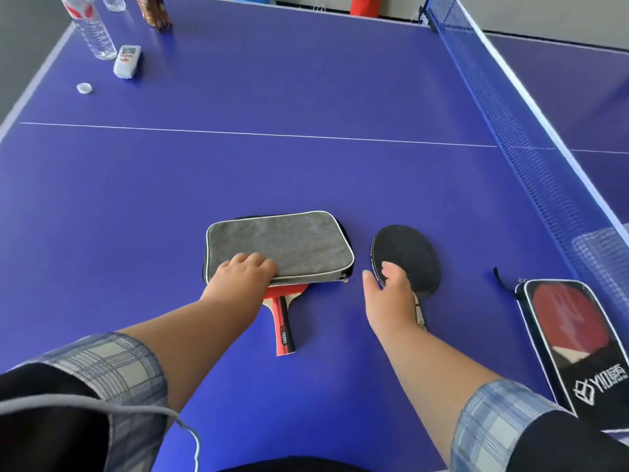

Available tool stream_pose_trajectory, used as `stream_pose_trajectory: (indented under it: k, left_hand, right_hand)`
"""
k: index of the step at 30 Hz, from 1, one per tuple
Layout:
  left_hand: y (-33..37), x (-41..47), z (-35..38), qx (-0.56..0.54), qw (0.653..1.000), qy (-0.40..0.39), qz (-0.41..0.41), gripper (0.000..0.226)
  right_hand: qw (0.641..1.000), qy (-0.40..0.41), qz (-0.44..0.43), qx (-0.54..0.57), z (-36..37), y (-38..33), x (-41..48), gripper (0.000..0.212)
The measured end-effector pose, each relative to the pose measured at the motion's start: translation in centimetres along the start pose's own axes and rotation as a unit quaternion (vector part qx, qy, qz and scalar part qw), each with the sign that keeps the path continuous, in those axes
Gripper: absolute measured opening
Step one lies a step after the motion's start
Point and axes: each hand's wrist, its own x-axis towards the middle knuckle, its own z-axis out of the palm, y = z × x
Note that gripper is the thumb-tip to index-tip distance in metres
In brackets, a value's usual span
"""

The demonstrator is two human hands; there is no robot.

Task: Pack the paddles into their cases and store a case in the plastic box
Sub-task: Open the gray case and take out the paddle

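Grey fabric zip case (279, 247): flat on blue table (238, 172). Left hand (245, 270) grips its near edge. Red-faced paddle (282, 315): blade inside case, handle protruding. Black-faced paddle (406, 257): right of case, right hand (386, 287) open, fingertips on blade. Black printed case (575, 342): far right.

On the blue table (306, 97), the left hand (243, 269) presses the grey case (282, 245) over a red paddle (281, 318), while the right hand (386, 284) seemingly grips the black paddle (408, 253), near a printed case (578, 338).
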Motion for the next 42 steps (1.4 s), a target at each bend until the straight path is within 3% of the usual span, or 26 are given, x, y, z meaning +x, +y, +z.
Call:
stream_pose_trajectory:
  k: [2,4,8,11,12,13,15,17,18,19,21,23,26,28,31,34,38,42]
  left_hand:
    - [0.5,-1.4,0.0,-0.005,1.000,0.015,0.003,0.059]
    - [0.9,-3.1,0.2,-0.006,1.000,0.024,0.018,0.057]
    - [1.8,-6.8,1.2,0.014,0.999,0.044,-0.003,0.043]
    - [3.9,-9.0,1.7,-0.077,0.979,0.090,-0.166,0.045]
    - [5.1,-9.5,1.4,-0.152,0.948,0.104,-0.259,0.051]
    - [6.4,-9.8,0.8,-0.245,0.896,0.116,-0.353,0.057]
    - [8.8,-10.1,-0.2,-0.457,0.738,0.121,-0.481,0.072]
    - [10.9,-10.8,-0.7,-0.625,0.585,0.125,-0.502,0.077]
    - [11.5,-11.4,-0.8,-0.668,0.542,0.134,-0.492,0.067]
    - [11.8,-12.2,-0.7,-0.677,0.530,0.151,-0.488,0.054]
    - [10.9,-14.0,-0.3,-0.658,0.535,0.185,-0.498,0.037]
    - [8.9,-15.9,0.1,-0.646,0.540,0.188,-0.506,0.032]
    - [5.5,-19.4,0.8,-0.627,0.560,0.162,-0.517,0.039]
    - [3.5,-21.4,1.5,-0.600,0.591,0.142,-0.520,0.047]
    - [0.9,-22.7,2.3,-0.551,0.653,0.104,-0.509,0.047]
    - [-2.2,-22.4,2.9,-0.507,0.705,0.065,-0.492,0.045]
    - [-5.7,-22.2,3.5,-0.364,0.790,-0.054,-0.491,0.049]
    - [-7.9,-22.0,3.8,-0.302,0.820,-0.143,-0.464,0.054]
  right_hand:
    - [0.969,-0.127,0.139,0.158,0.8,-2.8,-0.1,0.073]
    - [0.917,-0.193,0.253,0.240,0.5,-3.9,0.3,0.067]
    - [0.879,-0.273,0.248,0.303,0.1,-2.1,0.0,0.029]
    - [0.877,-0.265,0.218,0.337,-0.3,-1.3,-2.3,0.023]
    - [0.879,-0.261,0.211,0.339,-0.5,-1.5,-3.3,0.023]
    - [0.883,-0.259,0.203,0.335,-0.6,-1.8,-4.4,0.025]
    - [0.877,-0.273,0.189,0.348,-0.6,-2.4,-6.9,0.031]
    - [0.851,-0.311,0.205,0.370,-0.4,-2.6,-9.5,0.028]
    - [0.835,-0.336,0.217,0.378,-0.2,-2.6,-10.9,0.024]
    - [0.815,-0.363,0.231,0.388,0.0,-2.4,-12.1,0.025]
    - [0.784,-0.400,0.248,0.405,0.6,-2.0,-14.0,0.024]
    - [0.785,-0.397,0.244,0.409,1.0,-1.8,-14.7,0.025]
    - [0.845,-0.384,0.169,0.332,1.9,-1.6,-14.2,0.024]
    - [0.881,-0.407,0.099,0.219,2.6,-1.2,-14.3,0.038]
    - [0.891,-0.447,0.002,0.077,4.1,-1.2,-15.6,0.055]
    - [0.901,-0.427,-0.072,-0.026,6.1,-1.8,-17.6,0.072]
    - [0.905,-0.406,-0.075,-0.098,8.9,-2.3,-20.4,0.071]
    - [0.925,-0.359,-0.023,-0.126,10.1,-3.4,-21.7,0.073]
